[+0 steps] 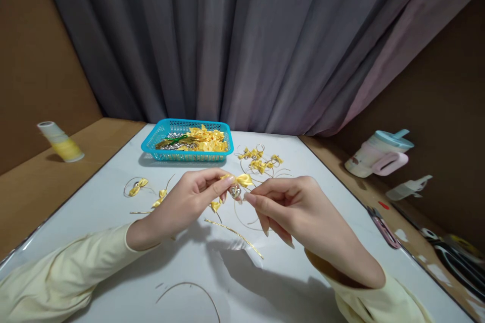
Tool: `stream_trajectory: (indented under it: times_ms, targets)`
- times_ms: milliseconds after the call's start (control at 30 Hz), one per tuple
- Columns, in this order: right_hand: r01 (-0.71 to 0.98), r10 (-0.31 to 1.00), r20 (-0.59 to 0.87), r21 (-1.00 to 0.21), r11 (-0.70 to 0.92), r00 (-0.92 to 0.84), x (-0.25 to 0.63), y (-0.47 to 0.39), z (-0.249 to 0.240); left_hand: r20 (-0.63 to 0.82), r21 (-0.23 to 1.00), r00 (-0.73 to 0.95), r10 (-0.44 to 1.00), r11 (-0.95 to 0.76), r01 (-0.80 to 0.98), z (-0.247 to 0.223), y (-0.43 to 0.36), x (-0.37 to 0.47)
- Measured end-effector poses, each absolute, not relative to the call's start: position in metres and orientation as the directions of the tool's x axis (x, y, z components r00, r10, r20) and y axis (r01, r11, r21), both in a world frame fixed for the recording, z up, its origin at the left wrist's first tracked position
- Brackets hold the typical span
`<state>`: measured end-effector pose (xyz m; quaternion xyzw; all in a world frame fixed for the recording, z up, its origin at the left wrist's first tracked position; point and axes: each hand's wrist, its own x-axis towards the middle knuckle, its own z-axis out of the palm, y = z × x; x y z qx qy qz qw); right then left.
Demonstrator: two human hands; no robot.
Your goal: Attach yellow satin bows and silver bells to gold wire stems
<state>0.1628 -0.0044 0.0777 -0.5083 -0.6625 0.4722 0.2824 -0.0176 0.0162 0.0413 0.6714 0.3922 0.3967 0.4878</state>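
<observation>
My left hand (199, 192) pinches a yellow satin ribbon bow (244, 179) between thumb and forefinger. Just under the bow hangs a small silver bell (235, 191). From the other side, my right hand (290, 204) has its thumb and forefinger pressed together at the bell; whatever is between those fingertips is too small to tell. Below both hands, a short gold cord (234, 232) lies on the white tabletop. Another yellow bow (215, 205) is partly hidden behind my left hand.
A blue plastic basket (185, 157) at the back holds yellow bows and silver bells. More bows with cords (259, 165) lie right of it, and one bow (138, 186) at left. A lidded cup (373, 156), pink-handled snips (384, 229) and black-handled scissors (454, 265) are at right.
</observation>
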Motion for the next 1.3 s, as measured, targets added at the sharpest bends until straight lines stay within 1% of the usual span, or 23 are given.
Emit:
stream_trajectory:
  times_ms: [267, 500, 633, 700, 767, 867, 933, 1000, 1067, 1167, 1300]
  targets:
    - [0.405, 0.939, -0.074, -0.911, 0.073, -0.336, 0.163, -0.006, 0.077, 0.153, 0.957, 0.376, 0.914, -0.232, 0.175, 0.04, 0.017, -0.017]
    - [0.406, 0.939, -0.068, -0.911, 0.079, -0.336, 0.162, -0.005, 0.076, 0.181, 0.951, 0.391, 0.902, -0.262, 0.165, 0.041, 0.017, -0.017]
    - [0.414, 0.945, -0.027, -0.903, 0.116, -0.326, 0.16, -0.006, 0.073, 0.231, 0.909, 0.4, 0.887, -0.344, 0.236, 0.038, 0.017, -0.018]
    - [0.415, 0.95, -0.004, -0.9, 0.133, -0.314, 0.159, -0.007, 0.071, 0.297, 0.851, 0.396, 0.869, -0.429, 0.302, 0.035, 0.018, -0.018]
    - [0.4, 0.955, 0.005, -0.907, 0.128, -0.295, 0.157, -0.008, 0.068, 0.399, 0.762, 0.392, 0.829, -0.538, 0.36, 0.031, 0.019, -0.018]
    - [0.364, 0.963, -0.015, -0.927, 0.087, -0.27, 0.154, -0.007, 0.063, 0.575, 0.584, 0.405, 0.711, -0.703, 0.406, 0.025, 0.021, -0.018]
    - [0.346, 0.964, -0.025, -0.935, 0.072, -0.266, 0.152, -0.006, 0.059, 0.653, 0.465, 0.431, 0.623, -0.779, 0.421, 0.021, 0.022, -0.018]
    - [0.333, 0.963, -0.026, -0.941, 0.068, -0.268, 0.151, -0.005, 0.056, 0.69, 0.368, 0.466, 0.554, -0.823, 0.433, 0.019, 0.023, -0.018]
    - [0.324, 0.963, -0.03, -0.944, 0.06, -0.268, 0.151, -0.005, 0.054, 0.712, 0.297, 0.492, 0.501, -0.85, 0.436, 0.017, 0.024, -0.019]
    - [0.325, 0.962, -0.036, -0.944, 0.057, -0.271, 0.151, -0.004, 0.053, 0.726, 0.249, 0.51, 0.461, -0.868, 0.43, 0.017, 0.024, -0.02]
    - [0.323, 0.957, -0.026, -0.944, 0.071, -0.287, 0.151, -0.004, 0.054, 0.728, 0.212, 0.524, 0.442, -0.872, 0.441, 0.016, 0.023, -0.021]
